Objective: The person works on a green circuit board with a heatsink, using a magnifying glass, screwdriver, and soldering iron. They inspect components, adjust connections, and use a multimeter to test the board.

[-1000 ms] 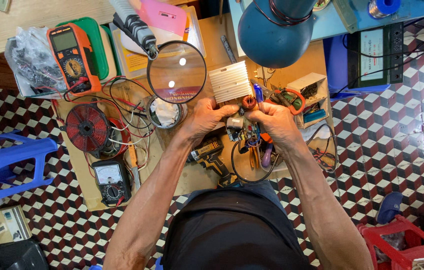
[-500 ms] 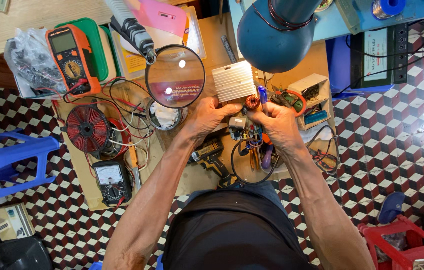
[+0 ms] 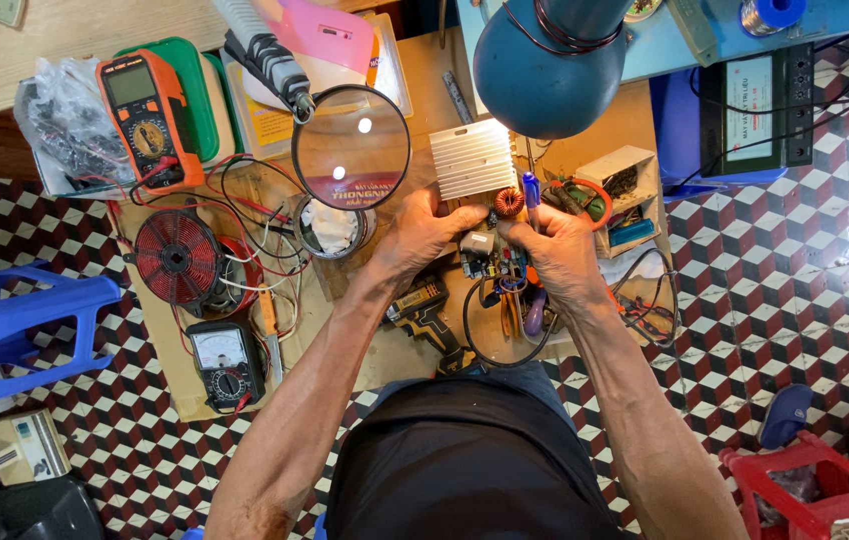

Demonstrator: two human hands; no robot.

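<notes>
Green and full of tiny parts, the board sits between both hands, just over the wooden counter. The left hand is closed on the board's left edge, thumb on top. The right hand grips the right edge, and a blue pen sticks up by its fingers. A small copper coil sits at the top of the board, and a white ribbed metal block touches the board's far end.

A round magnifier hangs just left of the block, over a small tin. A black and yellow drill lies under the left wrist. A black wire loop curls below the board.

Far left is a red wire spool, with red and black wires all around it. An orange meter lies above the spool, and a black meter lies below it. A big blue lamp hangs over the top of the counter. A blue stool stands on the checkered floor to the left
</notes>
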